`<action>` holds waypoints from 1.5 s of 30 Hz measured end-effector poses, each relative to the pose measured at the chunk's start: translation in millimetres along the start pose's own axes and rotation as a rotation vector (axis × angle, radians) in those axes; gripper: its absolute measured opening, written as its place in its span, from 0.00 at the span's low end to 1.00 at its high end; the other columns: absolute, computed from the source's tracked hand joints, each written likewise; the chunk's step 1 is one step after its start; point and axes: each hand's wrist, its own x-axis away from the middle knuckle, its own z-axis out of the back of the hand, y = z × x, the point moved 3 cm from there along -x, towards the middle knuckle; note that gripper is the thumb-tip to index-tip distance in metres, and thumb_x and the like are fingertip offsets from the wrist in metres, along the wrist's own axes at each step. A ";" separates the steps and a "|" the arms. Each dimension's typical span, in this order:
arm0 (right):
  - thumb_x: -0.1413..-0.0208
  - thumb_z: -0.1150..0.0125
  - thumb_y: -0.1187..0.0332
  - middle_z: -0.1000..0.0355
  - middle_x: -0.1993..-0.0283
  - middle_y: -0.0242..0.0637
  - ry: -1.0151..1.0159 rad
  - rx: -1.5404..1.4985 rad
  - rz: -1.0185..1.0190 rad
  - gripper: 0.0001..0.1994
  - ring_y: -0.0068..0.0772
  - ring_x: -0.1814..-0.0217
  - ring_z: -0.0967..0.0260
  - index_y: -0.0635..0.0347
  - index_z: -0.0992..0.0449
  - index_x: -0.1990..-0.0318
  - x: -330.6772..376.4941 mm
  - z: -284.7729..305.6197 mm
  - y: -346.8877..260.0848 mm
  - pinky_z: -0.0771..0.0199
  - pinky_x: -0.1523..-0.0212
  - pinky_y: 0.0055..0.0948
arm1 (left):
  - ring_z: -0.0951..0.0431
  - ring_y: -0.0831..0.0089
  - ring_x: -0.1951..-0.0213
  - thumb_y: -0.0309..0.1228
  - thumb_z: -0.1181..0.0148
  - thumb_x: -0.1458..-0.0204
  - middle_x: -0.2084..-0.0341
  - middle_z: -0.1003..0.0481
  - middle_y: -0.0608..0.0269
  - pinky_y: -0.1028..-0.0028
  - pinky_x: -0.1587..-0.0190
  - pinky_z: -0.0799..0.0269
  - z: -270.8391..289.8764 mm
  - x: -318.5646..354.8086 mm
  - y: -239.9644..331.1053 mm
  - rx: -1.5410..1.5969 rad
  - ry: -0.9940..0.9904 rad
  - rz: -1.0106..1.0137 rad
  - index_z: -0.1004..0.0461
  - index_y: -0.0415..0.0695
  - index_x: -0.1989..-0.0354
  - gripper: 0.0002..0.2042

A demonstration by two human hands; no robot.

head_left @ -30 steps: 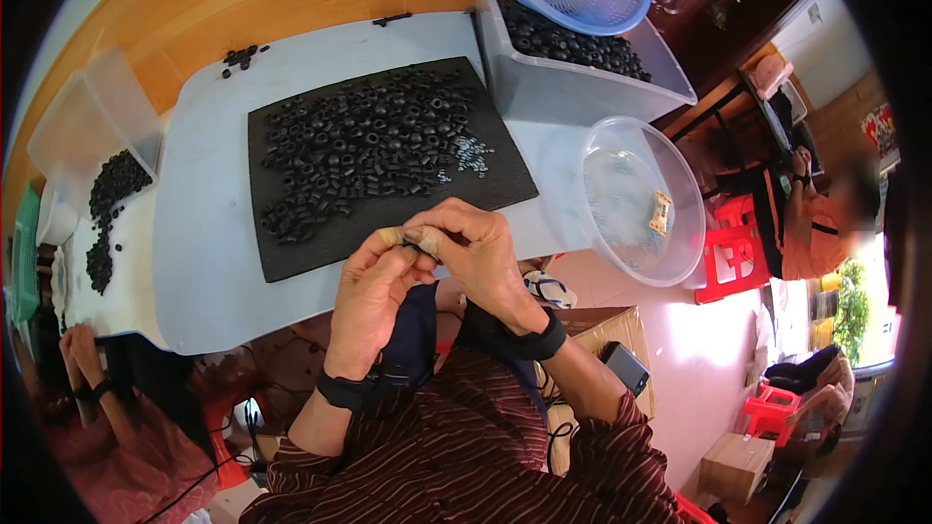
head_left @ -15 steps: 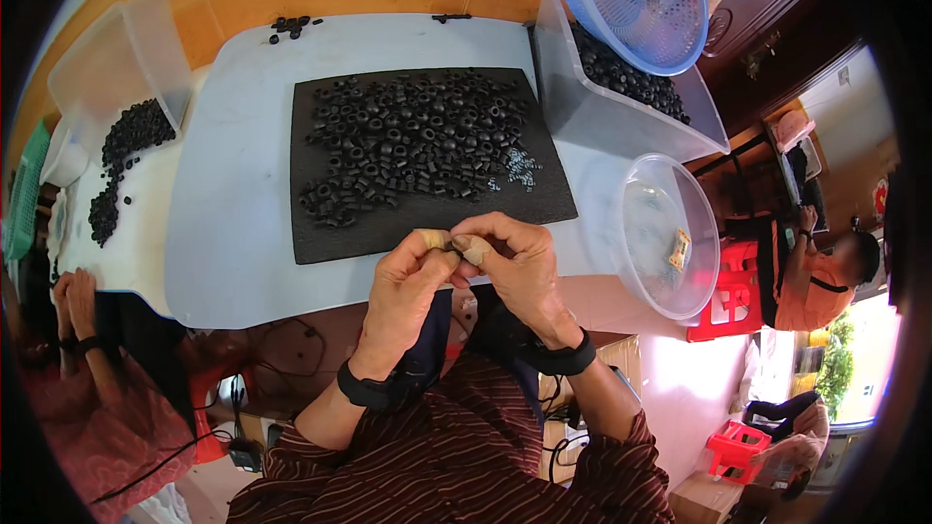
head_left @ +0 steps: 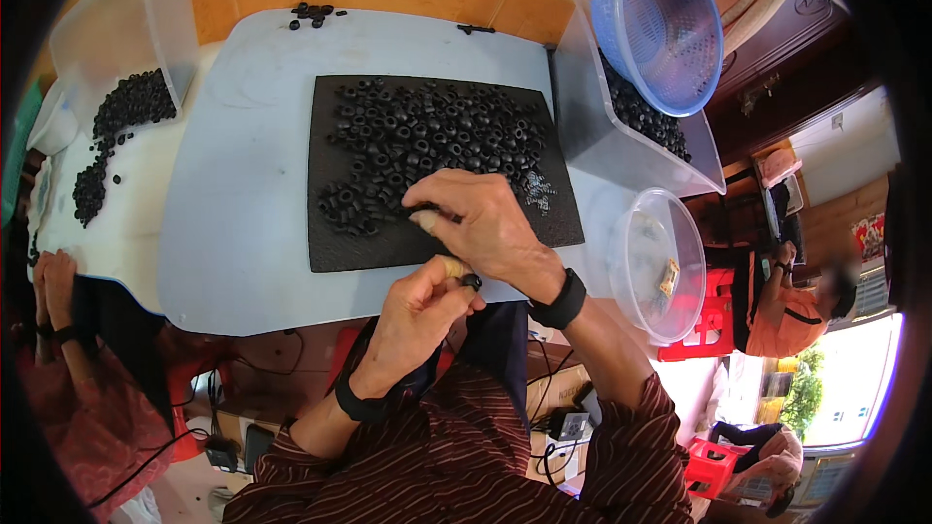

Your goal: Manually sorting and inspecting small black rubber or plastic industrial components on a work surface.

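Observation:
My left hand (head_left: 417,325) is closed near the table's front edge, pinching a small black ring-shaped part (head_left: 472,281) between thumb and forefinger. My right hand (head_left: 490,223) reaches over the near edge of a pile of small black hollow parts (head_left: 447,131). Its thumb and forefinger come together on a dark piece at the pile, mostly covered by the fingers. Pale wraps cover some fingertips of both hands. The pile lies on a black textured mat (head_left: 388,254). Beside it, at the mat's right, sits a little heap of small silvery coiled pieces (head_left: 539,192).
A clear bin (head_left: 621,150) of black parts, with a blue basket (head_left: 602,10) on top, stands back right. In front of it is a clear round tub (head_left: 631,301). At left, a tipped clear container (head_left: 175,19) spills black parts. Another person's hands (head_left: 58,286) rest at far left.
My hands were together in front of the mat and have parted. The right moved forward to the pile; the left stayed near the edge with a black part. The whole view has shifted slightly.

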 end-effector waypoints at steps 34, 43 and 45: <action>0.47 0.42 0.81 0.25 0.67 0.33 0.233 -0.532 -0.398 0.08 0.18 0.69 0.31 0.63 0.20 0.61 106.5 40.2 -1.4 0.29 0.67 0.20 | 0.24 0.77 0.67 0.24 0.49 0.40 0.69 0.23 0.59 0.77 0.59 0.27 -26.4 -14.3 -11.9 0.138 0.009 -0.051 0.28 0.36 0.55 0.08; 0.49 0.40 0.79 0.25 0.69 0.33 0.242 -0.389 -0.369 0.06 0.17 0.73 0.34 0.62 0.20 0.64 110.0 42.4 -0.4 0.32 0.71 0.19 | 0.24 0.77 0.67 0.23 0.48 0.41 0.69 0.23 0.59 0.77 0.59 0.27 -29.8 -13.3 -11.8 0.003 0.037 -0.077 0.29 0.35 0.56 0.08; 0.49 0.40 0.80 0.25 0.70 0.32 0.256 -0.404 -0.354 0.07 0.17 0.74 0.35 0.61 0.20 0.63 111.8 40.3 2.2 0.33 0.72 0.19 | 0.24 0.77 0.67 0.23 0.47 0.41 0.69 0.23 0.59 0.77 0.59 0.27 -29.7 -12.8 -10.5 0.014 0.043 -0.060 0.29 0.35 0.55 0.08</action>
